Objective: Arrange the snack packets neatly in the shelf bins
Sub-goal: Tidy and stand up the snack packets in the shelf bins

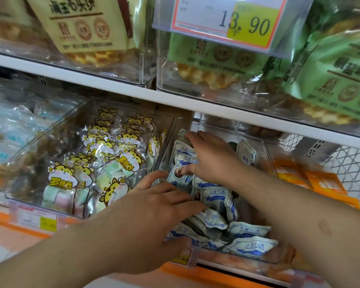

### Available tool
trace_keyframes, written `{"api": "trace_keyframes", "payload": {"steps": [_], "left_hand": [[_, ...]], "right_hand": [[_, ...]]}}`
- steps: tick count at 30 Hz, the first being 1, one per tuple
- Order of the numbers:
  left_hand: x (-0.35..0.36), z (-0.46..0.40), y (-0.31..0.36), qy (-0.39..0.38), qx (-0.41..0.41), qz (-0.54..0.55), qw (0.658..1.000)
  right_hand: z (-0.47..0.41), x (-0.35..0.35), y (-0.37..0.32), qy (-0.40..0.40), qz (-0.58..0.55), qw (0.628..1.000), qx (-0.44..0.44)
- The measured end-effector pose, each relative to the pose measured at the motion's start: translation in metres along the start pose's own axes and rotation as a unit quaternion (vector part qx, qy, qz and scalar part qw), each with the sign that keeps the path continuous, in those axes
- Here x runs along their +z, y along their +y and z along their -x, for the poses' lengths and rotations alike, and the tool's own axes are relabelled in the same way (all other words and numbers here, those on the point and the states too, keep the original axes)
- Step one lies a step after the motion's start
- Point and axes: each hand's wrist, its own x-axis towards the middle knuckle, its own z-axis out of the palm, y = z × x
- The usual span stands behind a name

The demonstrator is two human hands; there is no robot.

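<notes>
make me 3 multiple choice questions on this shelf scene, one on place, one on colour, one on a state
1. Which bin are both hands in?
A. the clear bin of blue-and-white packets
B. the bin of cat-sticker marshmallow packets
C. the upper bin of green bags

2. What colour is the patch behind the price digits on the price tag?
A. blue
B. yellow
C. pink

3. How does the left hand lie?
A. clenched in a fist
B. fingers spread flat on the packets
C. hanging away from the shelf

Answers:
1 A: the left hand and right hand both rest on the blue-and-white packets in the clear bin.
2 B: the price tag has a yellow patch.
3 B: its fingers are straight over the packets.
</notes>
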Motion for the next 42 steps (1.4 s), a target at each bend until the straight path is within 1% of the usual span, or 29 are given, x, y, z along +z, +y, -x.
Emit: {"api": "trace_keyframes", "payload": {"steps": [1, 4, 8, 9, 12, 14, 16, 18, 19, 22, 25, 28, 30, 33, 36, 39, 41, 42], "left_hand": [[0.0, -0.001, 0.001, 0.003, -0.005, 0.001, 1.0], [0.004, -0.002, 0.002, 0.026, -0.028, -0.009, 0.999], [0.006, 0.001, 0.0, 0.048, -0.047, -0.015, 0.998], [0.006, 0.001, 0.0, 0.052, -0.045, -0.017, 0.997], [0.005, 0.004, -0.005, 0.067, -0.047, -0.001, 0.997], [0.003, 0.008, -0.01, 0.088, -0.06, 0.017, 0.994], [0.002, 0.011, -0.015, 0.103, -0.069, 0.023, 0.992], [0.001, 0.013, -0.02, 0.11, -0.078, 0.032, 0.99], [0.001, 0.013, -0.022, 0.111, -0.082, 0.036, 0.99], [0.002, 0.015, -0.026, 0.113, -0.079, 0.045, 0.99], [0.004, 0.016, -0.028, 0.115, -0.072, 0.049, 0.99], [0.005, 0.015, -0.03, 0.107, -0.068, 0.055, 0.99], [0.005, 0.015, -0.031, 0.103, -0.066, 0.058, 0.991], [0.003, 0.017, -0.031, 0.103, -0.062, 0.067, 0.99], [0.003, 0.017, -0.031, 0.105, -0.062, 0.089, 0.989], [0.004, 0.006, -0.033, 0.138, -0.074, 0.115, 0.981], [0.0, -0.008, -0.032, 0.161, -0.088, 0.094, 0.979], [-0.002, -0.016, -0.032, 0.159, -0.09, 0.073, 0.98]], "right_hand": [[0.001, -0.001, 0.001, -0.006, -0.015, 1.0, 0.011], [0.008, -0.006, 0.006, -0.019, -0.108, 0.994, 0.027], [0.028, -0.012, 0.021, 0.026, -0.146, 0.989, 0.018], [0.034, -0.014, 0.023, 0.027, -0.15, 0.988, 0.019], [0.05, -0.016, 0.023, 0.006, -0.186, 0.982, 0.032], [0.057, -0.022, 0.018, -0.001, -0.259, 0.964, 0.052], [0.063, -0.03, 0.008, -0.075, -0.323, 0.942, 0.054], [0.067, -0.031, -0.003, -0.164, -0.296, 0.941, 0.032], [0.069, -0.029, -0.007, -0.185, -0.269, 0.945, 0.024], [0.068, -0.032, -0.008, -0.168, -0.233, 0.956, 0.053], [0.061, -0.036, -0.003, -0.176, -0.22, 0.955, 0.088], [0.052, -0.034, -0.011, -0.19, -0.217, 0.953, 0.094], [0.045, -0.032, -0.017, -0.194, -0.187, 0.959, 0.085], [0.039, -0.03, -0.013, -0.169, -0.171, 0.965, 0.104], [0.041, -0.033, -0.001, -0.148, -0.193, 0.961, 0.133], [0.049, -0.034, 0.006, -0.125, -0.253, 0.95, 0.132], [0.051, -0.034, 0.004, -0.107, -0.262, 0.951, 0.123], [0.05, -0.033, 0.002, -0.103, -0.261, 0.953, 0.119]]}}
